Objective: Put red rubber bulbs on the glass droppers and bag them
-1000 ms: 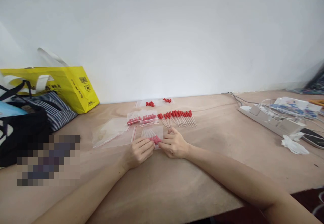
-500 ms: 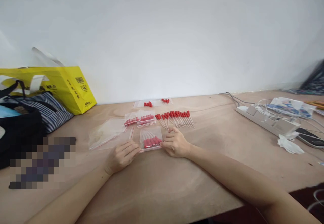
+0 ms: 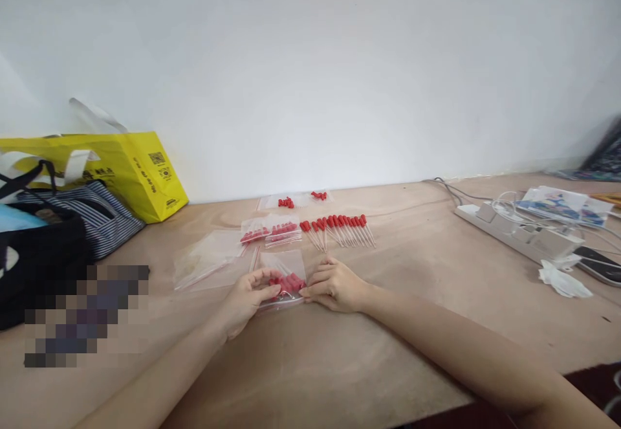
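In front of me on the table lies a clear zip bag (image 3: 283, 261) holding several red-tipped sticks, their red ends toward me. My left hand (image 3: 250, 296) grips the bag's left side, thumb and fingers on the plastic around the red ends. At the lower right corner, my right hand (image 3: 334, 285) pinches the bag's edge, fingers curled. Just behind it, several loose red-tipped white sticks (image 3: 339, 228) lie in a row, red ends away from me. Filled bags (image 3: 283, 233) of such sticks are stacked behind the bag. Flat bags (image 3: 211, 257) lie at the left.
Near the wall, small red pieces (image 3: 286, 202) lie on clear bags. A yellow bag (image 3: 150, 176), a striped pouch (image 3: 109, 215) and a blurred-out dark object (image 3: 87, 316) are at left. At right are a power strip (image 3: 514, 235), crumpled tissue (image 3: 565, 280) and a phone (image 3: 601, 265).
My left hand has moved from the bag's lower left corner onto the red ends. The bag has come slightly nearer to me and its lower edge now bulges.
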A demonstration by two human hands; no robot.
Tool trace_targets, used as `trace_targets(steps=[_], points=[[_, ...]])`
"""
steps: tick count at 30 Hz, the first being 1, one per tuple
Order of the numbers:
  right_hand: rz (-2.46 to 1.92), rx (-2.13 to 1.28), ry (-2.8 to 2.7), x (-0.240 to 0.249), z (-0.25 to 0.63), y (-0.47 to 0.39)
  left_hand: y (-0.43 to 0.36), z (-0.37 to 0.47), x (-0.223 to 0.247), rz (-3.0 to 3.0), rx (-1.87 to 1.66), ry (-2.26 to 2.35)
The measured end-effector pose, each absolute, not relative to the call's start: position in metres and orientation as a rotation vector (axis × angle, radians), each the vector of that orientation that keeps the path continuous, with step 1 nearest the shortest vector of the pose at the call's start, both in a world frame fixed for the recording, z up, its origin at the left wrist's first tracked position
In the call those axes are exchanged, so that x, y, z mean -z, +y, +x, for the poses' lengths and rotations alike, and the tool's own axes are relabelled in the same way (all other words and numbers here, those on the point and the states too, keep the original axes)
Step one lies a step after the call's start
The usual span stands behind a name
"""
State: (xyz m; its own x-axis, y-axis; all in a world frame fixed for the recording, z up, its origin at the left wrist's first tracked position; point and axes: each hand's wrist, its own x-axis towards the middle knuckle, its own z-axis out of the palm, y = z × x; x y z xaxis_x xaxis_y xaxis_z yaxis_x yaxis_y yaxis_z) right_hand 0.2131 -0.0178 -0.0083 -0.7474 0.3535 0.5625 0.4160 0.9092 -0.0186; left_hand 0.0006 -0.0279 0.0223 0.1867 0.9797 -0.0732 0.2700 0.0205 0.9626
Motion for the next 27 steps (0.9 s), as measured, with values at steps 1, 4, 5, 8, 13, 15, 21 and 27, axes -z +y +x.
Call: trace_targets(steps=[1, 4, 5, 8, 13, 15, 21, 27], points=[[-0.558, 0.099, -2.502, 0.008, 0.217, -0.019, -0.030, -0.002, -0.024, 1.445, -0.848, 1.260], [-0.623, -0.008, -2.502, 0.007, 0.232, -0.025, -0.033, -0.016, -0.031, 1.397, -0.859, 1.290], [-0.652, -0.029, -2.494, 0.007, 0.238, -0.027, -0.031, -0.023, -0.033, 1.369, -0.891, 1.299], [-0.724, -0.052, -2.470, 0.007, 0.253, -0.031, -0.013, -0.044, -0.042, 1.267, -1.045, 1.328], [-0.769, -0.041, -2.452, 0.006, 0.258, -0.030, 0.058, -0.060, -0.052, 1.311, -1.217, 1.520], [-0.762, -0.046, -2.464, 0.006, 0.257, -0.029, 0.087, -0.058, -0.051, 1.341, -1.198, 1.581], [-0.771, -0.095, -2.467, 0.004, 0.259, -0.026, 0.133, -0.064, -0.042, 1.486, -1.130, 1.908], [-0.791, -0.118, -2.462, 0.005, 0.260, -0.026, 0.090, -0.102, -0.042, 1.862, -0.959, 1.898]])
